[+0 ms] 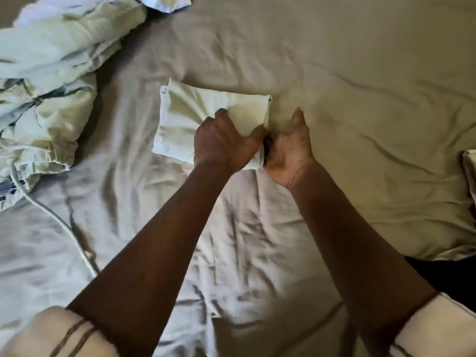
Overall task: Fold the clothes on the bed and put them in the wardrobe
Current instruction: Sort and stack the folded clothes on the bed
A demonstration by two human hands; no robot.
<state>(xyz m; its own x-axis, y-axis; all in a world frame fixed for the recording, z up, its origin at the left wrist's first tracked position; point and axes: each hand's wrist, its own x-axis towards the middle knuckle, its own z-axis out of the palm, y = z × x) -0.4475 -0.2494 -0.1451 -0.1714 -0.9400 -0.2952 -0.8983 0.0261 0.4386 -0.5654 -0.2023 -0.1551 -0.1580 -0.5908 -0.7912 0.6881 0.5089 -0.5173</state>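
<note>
The folded garment is lying on the bed, pale green and compact, directly beneath the left fingers. The left hand is pressing down on its near right corner, fingers curled and gathering the cloth, thumb reaching toward the edge — apparently pinning the bundle so the folds hold. The right hand is sitting palm up just beside that same edge, fingers loosely together and pointing away; its fingertips seem to be tucking under the fold, though contact is shadowed and I cannot tell if they are gripping. Judgement: this looks like a lift being prepared, one hand above, one below. Well left of the fingers, the unfolded pile is waiting — much folding remains.
</note>
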